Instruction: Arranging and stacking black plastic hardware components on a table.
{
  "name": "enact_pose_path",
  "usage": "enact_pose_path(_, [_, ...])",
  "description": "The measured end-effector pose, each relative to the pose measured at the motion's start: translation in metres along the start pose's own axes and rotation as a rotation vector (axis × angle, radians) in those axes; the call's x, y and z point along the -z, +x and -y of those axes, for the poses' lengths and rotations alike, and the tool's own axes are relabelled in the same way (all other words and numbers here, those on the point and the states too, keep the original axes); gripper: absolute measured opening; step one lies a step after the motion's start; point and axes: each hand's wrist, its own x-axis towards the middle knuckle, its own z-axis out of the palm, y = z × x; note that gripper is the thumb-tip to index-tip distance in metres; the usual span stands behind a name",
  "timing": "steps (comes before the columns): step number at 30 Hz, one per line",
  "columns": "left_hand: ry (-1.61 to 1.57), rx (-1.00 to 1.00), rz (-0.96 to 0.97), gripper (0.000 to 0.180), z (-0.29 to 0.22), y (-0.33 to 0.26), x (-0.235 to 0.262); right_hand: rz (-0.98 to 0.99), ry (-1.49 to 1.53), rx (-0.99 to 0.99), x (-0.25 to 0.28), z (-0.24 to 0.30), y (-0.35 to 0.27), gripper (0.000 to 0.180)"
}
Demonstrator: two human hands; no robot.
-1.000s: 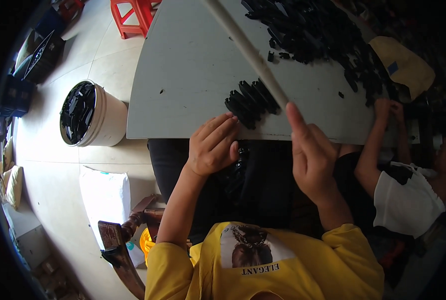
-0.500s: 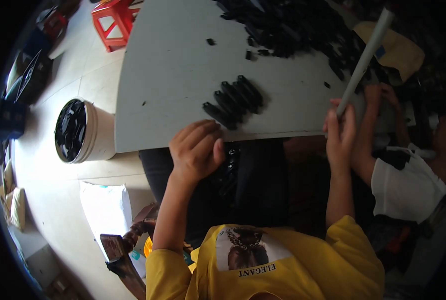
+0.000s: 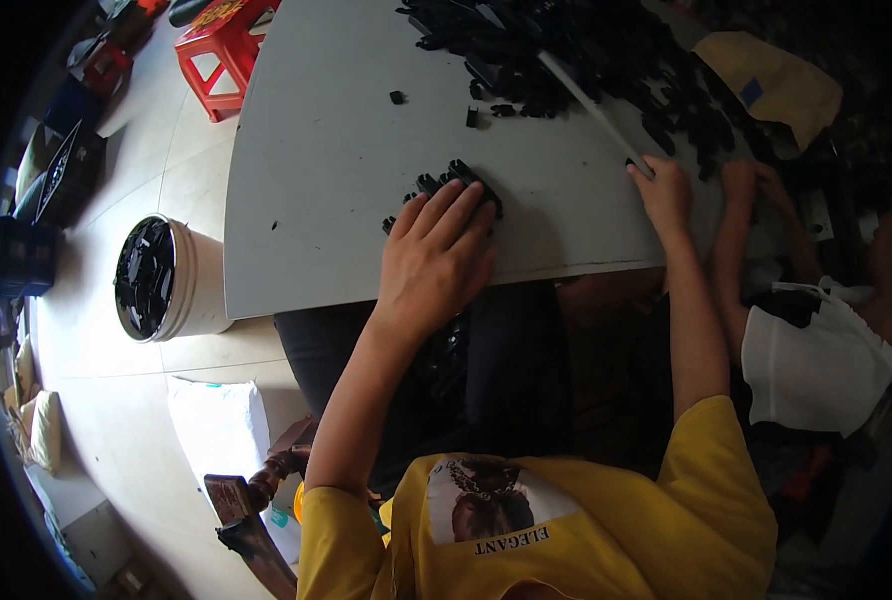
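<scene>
My left hand (image 3: pixel 434 265) lies palm down over a short row of black, elongated plastic pieces (image 3: pixel 459 172) near the table's front edge. Its fingers are stretched out across them, and the far ends of the pieces stick out past the fingertips. My right hand (image 3: pixel 663 195) is closed round the near end of a pale grey stick (image 3: pixel 588 103). That stick slants low over the table, its far end against a large heap of similar black pieces (image 3: pixel 656 55). More dark pieces (image 3: pixel 454 350) show in my lap, partly hidden by my left forearm.
A few loose black bits (image 3: pixel 398 98) lie on the grey table (image 3: pixel 316 200). To the left stand a white bucket (image 3: pixel 201 285) full of black pieces and a red stool (image 3: pixel 221 60). Another person's hand (image 3: pixel 739 185) rests at the right beside a tan cloth-like item (image 3: pixel 781 85).
My left hand has moved forward from the table edge onto the row of pieces, its fingers straightening. My right hand has lowered the stick from upright until its far end meets the heap.
</scene>
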Motion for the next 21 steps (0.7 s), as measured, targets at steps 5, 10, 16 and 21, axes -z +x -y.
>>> enact_pose_path(5, [0.082, 0.072, 0.175, 0.05, 0.0, 0.0, -0.005, -0.026, 0.422, 0.318, -0.013, 0.039, -0.011, 0.021])
enact_pose_path(10, [0.058, 0.084, 0.171, 0.044, 0.003, 0.002, -0.004, 0.196, 0.832, 0.355, -0.02, 0.108, -0.017, 0.02])
enact_pose_path(16, [0.005, 0.084, 0.142, 0.039, 0.003, 0.002, -0.004, 0.387, 1.042, 0.449, -0.033, 0.142, -0.008, 0.014])
enact_pose_path(21, [-0.019, 0.092, 0.136, 0.037, 0.004, 0.002, -0.004, 0.447, 1.068, 0.435, -0.048, 0.144, -0.004, 0.014])
